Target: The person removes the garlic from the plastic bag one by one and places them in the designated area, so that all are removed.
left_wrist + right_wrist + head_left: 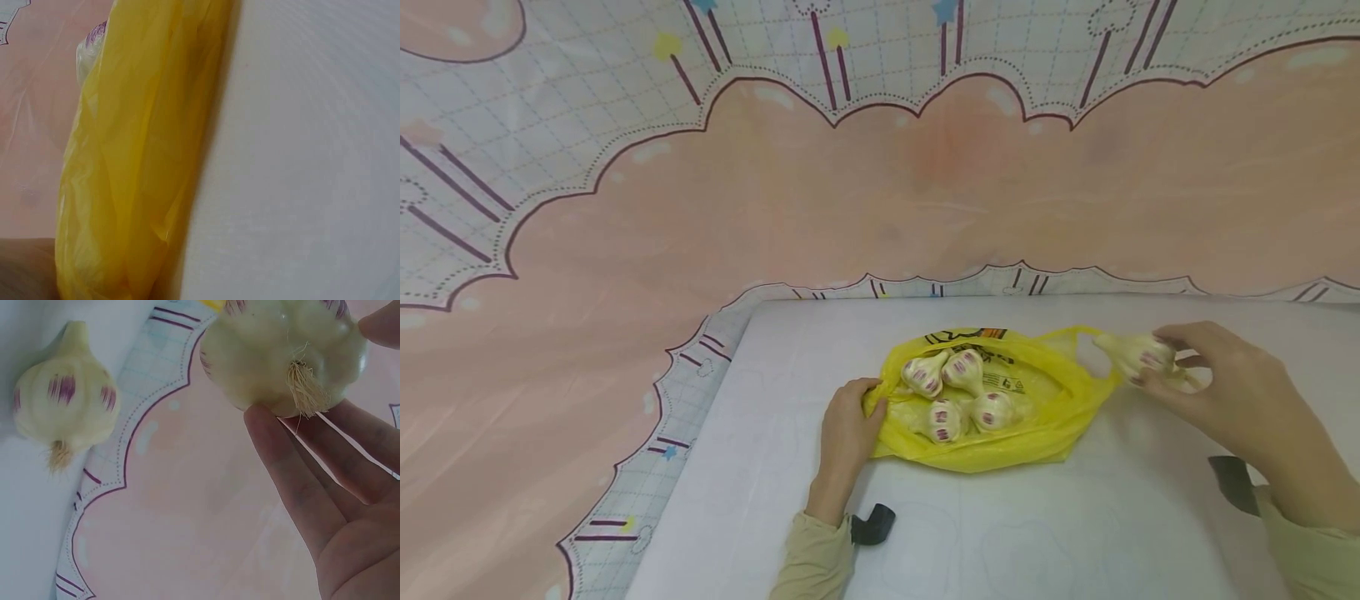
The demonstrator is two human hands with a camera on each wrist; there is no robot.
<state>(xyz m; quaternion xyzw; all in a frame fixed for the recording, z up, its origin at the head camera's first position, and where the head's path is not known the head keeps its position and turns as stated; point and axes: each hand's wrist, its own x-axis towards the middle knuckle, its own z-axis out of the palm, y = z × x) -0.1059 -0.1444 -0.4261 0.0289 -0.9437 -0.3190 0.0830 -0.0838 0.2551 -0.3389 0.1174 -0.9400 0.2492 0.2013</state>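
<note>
A yellow plastic bag (992, 457) lies with its mouth open, several garlic bulbs (947, 421) inside it. My left hand (847, 429) pinches the bag's left rim between thumb and fingers. In the left wrist view the bag's side (140, 156) fills much of the frame, with part of a bulb (89, 53) showing past it. Just beyond the bag's right end, my right hand (1232, 392) holds a garlic bulb (1138, 354) in its fingertips. In the right wrist view the held bulb (284, 359) shows its dry roots, and another bulb (65, 403) rests on the white table.
The white table (760, 492) carries everything. A patterned pink cloth (865, 192) hangs behind it and down its left side. Dark straps (872, 525) sit at both wrists. The bag's right handle loop (1086, 331) stretches near the held bulb.
</note>
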